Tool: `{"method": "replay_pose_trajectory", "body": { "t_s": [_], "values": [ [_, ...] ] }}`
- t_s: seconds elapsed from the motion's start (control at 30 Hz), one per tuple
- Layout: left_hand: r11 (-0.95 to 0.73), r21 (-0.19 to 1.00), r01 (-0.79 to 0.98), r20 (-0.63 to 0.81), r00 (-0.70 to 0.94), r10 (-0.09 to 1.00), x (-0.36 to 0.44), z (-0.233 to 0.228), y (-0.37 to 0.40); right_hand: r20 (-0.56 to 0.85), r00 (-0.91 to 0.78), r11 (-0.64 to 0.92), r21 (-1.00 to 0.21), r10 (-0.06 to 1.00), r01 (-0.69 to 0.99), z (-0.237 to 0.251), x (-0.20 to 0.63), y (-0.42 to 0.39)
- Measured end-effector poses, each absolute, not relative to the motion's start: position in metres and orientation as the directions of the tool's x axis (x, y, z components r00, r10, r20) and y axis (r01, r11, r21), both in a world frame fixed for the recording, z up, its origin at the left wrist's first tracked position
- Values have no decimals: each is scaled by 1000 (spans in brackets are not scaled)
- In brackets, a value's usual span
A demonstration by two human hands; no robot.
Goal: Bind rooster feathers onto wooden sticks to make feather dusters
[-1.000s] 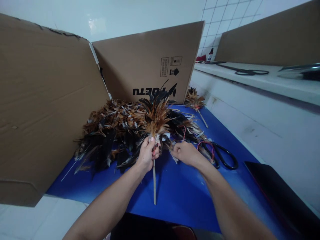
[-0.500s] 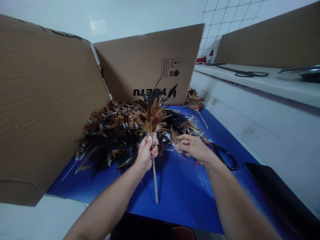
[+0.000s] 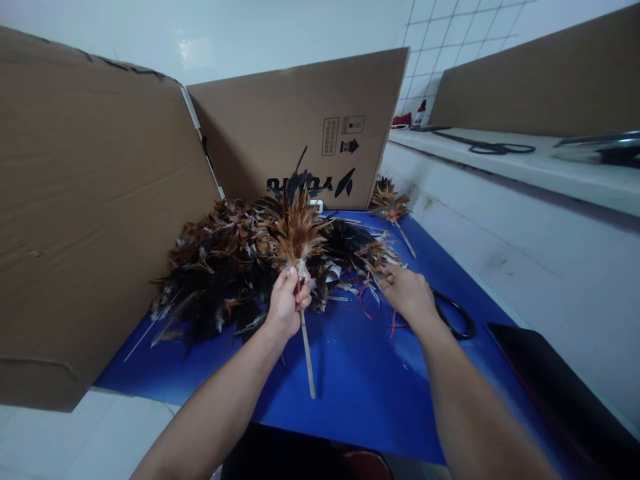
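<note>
The left hand (image 3: 286, 303), just left of the frame's centre, is closed around a thin wooden stick (image 3: 307, 353), gripping it right under a bound tuft of brown and black feathers (image 3: 295, 227) that fans upward; the stick's bare end slants down toward the lower middle. The right hand (image 3: 410, 293), right of centre, lies knuckles-up with its fingers curled down among loose feathers and red thread (image 3: 367, 303) on the blue mat (image 3: 360, 393); whether it pinches anything cannot be told. Just behind its wrist lie black-handled scissors (image 3: 455, 320), partly hidden by the hand. A big heap of dark and rust feathers (image 3: 215, 267) fills the mat's left and middle, behind both hands. A finished small feather tuft on a stick (image 3: 393, 207) rests at the mat's far right corner. Cardboard sheets stand around: one large at the left (image 3: 90, 200), one in the upper middle (image 3: 300, 120) bearing an arrow mark, a printed table and upside-down lettering partly covered by feathers, unreadable. A dark flat panel (image 3: 555, 393) lies at lower right. On the white ledge (image 3: 530, 167) in the upper right lies another pair of scissors (image 3: 493, 147).
</note>
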State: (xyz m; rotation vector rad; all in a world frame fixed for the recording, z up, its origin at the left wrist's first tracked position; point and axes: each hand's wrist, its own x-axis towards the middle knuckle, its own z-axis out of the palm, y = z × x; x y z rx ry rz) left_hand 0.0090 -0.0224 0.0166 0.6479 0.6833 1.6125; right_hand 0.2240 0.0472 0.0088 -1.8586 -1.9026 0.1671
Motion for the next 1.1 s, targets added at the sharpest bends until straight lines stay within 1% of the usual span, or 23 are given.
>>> {"method": "replay_pose_trajectory", "body": {
  "t_s": [0.07, 0.17, 0.2, 0.27, 0.33, 0.43, 0.6, 0.67, 0.73, 0.93, 1.0, 1.1],
  "values": [
    [-136, 736, -663, 44, -153, 987, 7, 18, -22, 187, 6, 100, -548, 982, 830, 10, 224, 48],
    [-149, 740, -656, 49, -168, 985, 6, 19, -22, 67, -12, 62, -820, 998, 569, 10, 222, 48],
    [-149, 742, -654, 50, -168, 985, 6, 18, -22, 31, -18, 36, -878, 999, 476, 11, 221, 47],
    [-141, 745, -651, 47, -160, 986, 7, 17, -22, -16, -36, -3, -944, 999, 330, 12, 219, 46],
    [-128, 747, -653, 40, -148, 988, 8, 16, -22, -32, -64, -16, -972, 997, 235, 14, 218, 44],
    [-115, 750, -652, 30, -140, 990, 10, 15, -22, 1, -79, 13, -989, 997, 147, 16, 219, 43],
    [-122, 757, -642, 40, -142, 989, 10, 15, -22, 106, 30, 102, -988, 994, 117, 15, 220, 45],
    [-125, 755, -643, 45, -139, 989, 9, 14, -22, 137, 36, 131, -984, 990, 118, 17, 220, 44],
    [-127, 754, -644, 50, -137, 989, 9, 14, -22, 151, 4, 149, -981, 989, 122, 19, 219, 43],
    [-124, 770, -626, 50, -135, 990, 9, 14, -22, 112, -135, 123, -990, 984, 75, 22, 217, 39],
    [-120, 775, -620, 47, -133, 990, 10, 14, -22, 73, -142, 87, -991, 987, 98, 19, 217, 40],
    [-115, 781, -614, 45, -128, 991, 10, 15, -22, 0, -131, 24, -983, 991, 182, 14, 220, 43]
  ]
}}
